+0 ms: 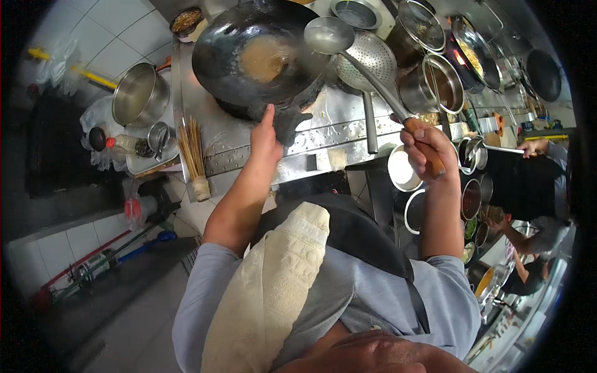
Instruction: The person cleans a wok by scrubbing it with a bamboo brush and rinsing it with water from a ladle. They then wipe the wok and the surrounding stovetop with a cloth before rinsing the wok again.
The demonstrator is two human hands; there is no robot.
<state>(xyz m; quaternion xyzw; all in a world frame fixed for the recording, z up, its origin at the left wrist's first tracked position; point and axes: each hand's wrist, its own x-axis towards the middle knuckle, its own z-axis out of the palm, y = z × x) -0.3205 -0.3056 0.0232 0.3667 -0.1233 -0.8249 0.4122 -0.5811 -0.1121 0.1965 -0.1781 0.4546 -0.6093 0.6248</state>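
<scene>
A large black wok (pixel 217 59) sits at the top centre, with brownish liquid (pixel 264 59) in its bottom. At its near rim, my left hand (pixel 267 140) is closed on a dark cloth (pixel 289 124), one finger stretched along the rim. My right hand (pixel 430 149) is wrapped round the wooden handle of a metal ladle (pixel 329 35). The ladle's bowl is raised over the wok's right edge. Below and right of that bowl lies a perforated skimmer (pixel 373 62), its handle pointing toward me.
A bamboo brush (pixel 194 155) stands left of the wok, near a steel pot (pixel 141 93) and a small metal cup (pixel 160 135). Metal pots (pixel 440 84) and a second wok (pixel 476 53) are at the right. Other people, one arm (pixel 536 147) holding a ladle, work at far right.
</scene>
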